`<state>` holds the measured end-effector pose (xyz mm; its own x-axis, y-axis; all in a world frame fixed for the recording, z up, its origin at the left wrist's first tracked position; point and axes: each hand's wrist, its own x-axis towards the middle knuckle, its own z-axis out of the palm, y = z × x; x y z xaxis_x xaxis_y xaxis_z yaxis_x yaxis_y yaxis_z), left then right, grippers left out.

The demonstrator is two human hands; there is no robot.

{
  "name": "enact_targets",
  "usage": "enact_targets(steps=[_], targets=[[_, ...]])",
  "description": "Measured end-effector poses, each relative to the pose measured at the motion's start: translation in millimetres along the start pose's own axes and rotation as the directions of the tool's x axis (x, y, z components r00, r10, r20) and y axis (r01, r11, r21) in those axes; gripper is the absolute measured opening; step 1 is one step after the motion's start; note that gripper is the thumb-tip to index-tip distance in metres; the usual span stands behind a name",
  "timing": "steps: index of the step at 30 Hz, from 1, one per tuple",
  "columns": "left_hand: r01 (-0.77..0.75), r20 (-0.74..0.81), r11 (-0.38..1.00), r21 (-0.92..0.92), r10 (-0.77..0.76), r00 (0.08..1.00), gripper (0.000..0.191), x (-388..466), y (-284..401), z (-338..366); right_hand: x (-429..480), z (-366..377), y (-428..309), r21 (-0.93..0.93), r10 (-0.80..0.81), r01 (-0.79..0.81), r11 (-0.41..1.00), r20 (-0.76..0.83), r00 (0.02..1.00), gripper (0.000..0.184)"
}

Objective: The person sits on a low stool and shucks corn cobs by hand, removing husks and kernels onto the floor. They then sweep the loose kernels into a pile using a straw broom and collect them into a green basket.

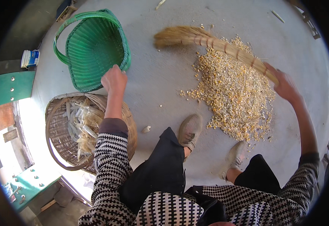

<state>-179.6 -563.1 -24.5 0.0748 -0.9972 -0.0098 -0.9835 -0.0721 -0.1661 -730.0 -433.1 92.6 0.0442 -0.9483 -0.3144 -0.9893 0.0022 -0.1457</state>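
Note:
My left hand (115, 79) is closed on the near rim of a green woven basket (96, 45), which is tipped so that its hollow inside shows. In my right hand (284, 83) is the narrow end of a straw hand broom (223, 46). The broom reaches leftward across a heap of corn kernels (237, 93) on the concrete floor; its bristle end is blurred, at the far left of the heap. Below the green basket stands a brown wicker basket (60, 144) holding corn cobs and dry husks (88, 124), partly hidden by my left forearm.
My shoes (191, 130) stand near the heap's lower edge. A cob piece (146, 129) lies beside the wicker basket. Husk scraps (278, 16) are on the floor at the top. A white and blue bucket (30, 58) and a green studded door panel (12, 87) are at the left.

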Motion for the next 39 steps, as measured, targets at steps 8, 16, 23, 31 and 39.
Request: enact_targets(steps=[8, 16, 23, 31, 39], targets=[[-0.006, -0.003, 1.000, -0.023, 0.006, 1.000, 0.019, 0.4, -1.9, 6.1, -204.7, -38.3, 1.1, 0.109, 0.376, -0.385, 0.917, 0.089, 0.922, 0.080], [0.003, -0.072, 1.000, -0.026, -0.004, 0.997, 0.026, -0.8, 0.2, 3.6, -39.6, 10.8, -47.0, 0.228, 0.056, -0.042, 0.973, -0.055, 0.997, 0.083], [-0.307, -0.513, 0.812, -0.496, 0.011, 0.858, 0.066, -78.8, 69.0, 71.8, -101.2, 5.0, -33.9, -0.042, 0.158, -0.156, 0.987, 0.050, 0.986, 0.086], [0.029, -0.057, 0.924, -0.381, -0.055, 0.997, 0.082, -181.3, 140.5, 165.4, -289.8, 2.3, -38.9, 0.355, 0.776, -0.786, 0.506, 0.209, 0.595, 0.089], [-0.485, -0.273, 0.420, -0.767, 0.471, 0.839, 0.078, -142.4, 278.8, 124.4, -134.2, 24.9, 50.2, 0.426, 0.534, -0.399, 0.812, -0.263, 0.804, 0.089]])
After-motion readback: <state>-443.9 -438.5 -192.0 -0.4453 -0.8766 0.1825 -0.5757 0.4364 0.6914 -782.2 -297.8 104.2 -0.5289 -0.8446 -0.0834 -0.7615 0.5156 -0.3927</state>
